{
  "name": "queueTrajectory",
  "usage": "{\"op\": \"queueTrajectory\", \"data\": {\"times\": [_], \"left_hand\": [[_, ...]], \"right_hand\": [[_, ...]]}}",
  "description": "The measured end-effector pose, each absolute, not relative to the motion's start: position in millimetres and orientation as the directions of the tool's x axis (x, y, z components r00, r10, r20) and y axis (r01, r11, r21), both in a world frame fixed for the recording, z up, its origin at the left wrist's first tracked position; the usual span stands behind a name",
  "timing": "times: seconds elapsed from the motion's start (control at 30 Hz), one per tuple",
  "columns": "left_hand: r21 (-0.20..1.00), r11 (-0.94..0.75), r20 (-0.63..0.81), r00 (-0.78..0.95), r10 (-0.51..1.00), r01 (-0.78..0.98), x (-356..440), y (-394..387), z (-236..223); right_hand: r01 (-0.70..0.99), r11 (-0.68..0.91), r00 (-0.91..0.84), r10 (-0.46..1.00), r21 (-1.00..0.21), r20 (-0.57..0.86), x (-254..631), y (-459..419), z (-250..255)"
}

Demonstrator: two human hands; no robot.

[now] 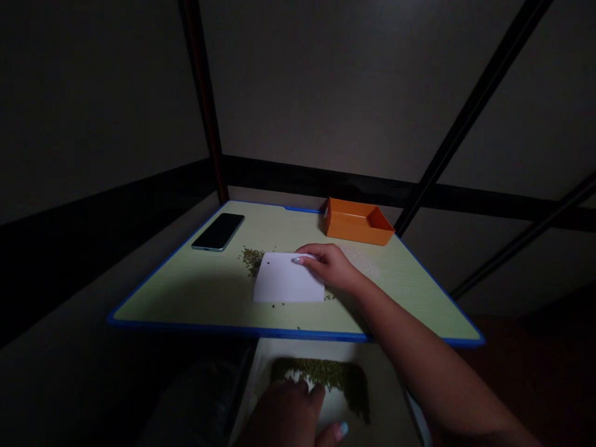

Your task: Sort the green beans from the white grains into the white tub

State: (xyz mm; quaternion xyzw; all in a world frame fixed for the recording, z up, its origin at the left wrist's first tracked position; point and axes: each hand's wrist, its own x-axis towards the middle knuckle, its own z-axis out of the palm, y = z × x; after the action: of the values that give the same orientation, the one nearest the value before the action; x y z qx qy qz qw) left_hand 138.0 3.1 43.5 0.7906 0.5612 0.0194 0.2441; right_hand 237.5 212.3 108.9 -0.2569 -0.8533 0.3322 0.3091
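Observation:
My right hand (328, 266) pinches the top edge of a white card (288, 279), thumb on its near face. The card stands tilted on the pale green tabletop (177, 298), and a dark speck shows near its upper left. Beside its left edge lies a scatter of small green-brown beans (252, 259); a few more dot the surface around it. Lower down, in shadow, my left hand (293, 413) reaches into a white tray (267, 351) below the table edge. Its thumb is apart from the fingers, whose tips are at a band of green beans (326, 372).
An orange open box (358, 233) sits at the back right of the table. A phone (218, 231) lies at the back left. Blue trim (186, 329) edges the tabletop. Behind it rise grey wall panels (326, 81) with dark strips.

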Motion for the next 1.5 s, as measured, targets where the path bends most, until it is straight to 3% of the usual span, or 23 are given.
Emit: {"op": "queueTrajectory", "data": {"times": [0.17, 0.3, 0.6, 0.83, 1.03, 1.5], "left_hand": [[0.425, -0.252, -0.203, 0.363, 0.909, 0.869, 137.9, 2.6, 39.8], [0.417, -0.23, -0.257, 0.357, 0.898, 0.879, 139.0, 4.0, 41.9], [0.443, -0.235, -0.224, 0.361, 0.905, 0.865, 139.5, 0.6, 42.6], [0.395, -0.26, -0.216, 0.364, 0.906, 0.881, 140.1, 0.3, 40.9], [0.411, -0.313, -0.102, 0.384, 0.918, 0.856, 137.3, -3.7, 34.5], [0.401, -0.213, -0.278, 0.34, 0.898, 0.891, 140.9, 2.0, 59.5]], "right_hand": [[0.264, 0.672, -0.671, 0.643, -0.692, 0.369, 234.8, 210.6, 109.1], [0.262, 0.691, -0.688, 0.623, -0.674, 0.373, 235.6, 210.7, 109.2], [0.217, 0.677, -0.781, 0.552, -0.703, 0.292, 242.3, 213.8, 109.4], [0.338, 0.688, -0.81, 0.56, -0.642, 0.174, 249.5, 213.8, 116.0], [0.447, 0.682, -0.797, 0.598, -0.578, 0.088, 249.9, 210.4, 122.8], [0.423, 0.587, -0.836, 0.546, -0.69, -0.047, 258.0, 214.5, 126.8]]}}
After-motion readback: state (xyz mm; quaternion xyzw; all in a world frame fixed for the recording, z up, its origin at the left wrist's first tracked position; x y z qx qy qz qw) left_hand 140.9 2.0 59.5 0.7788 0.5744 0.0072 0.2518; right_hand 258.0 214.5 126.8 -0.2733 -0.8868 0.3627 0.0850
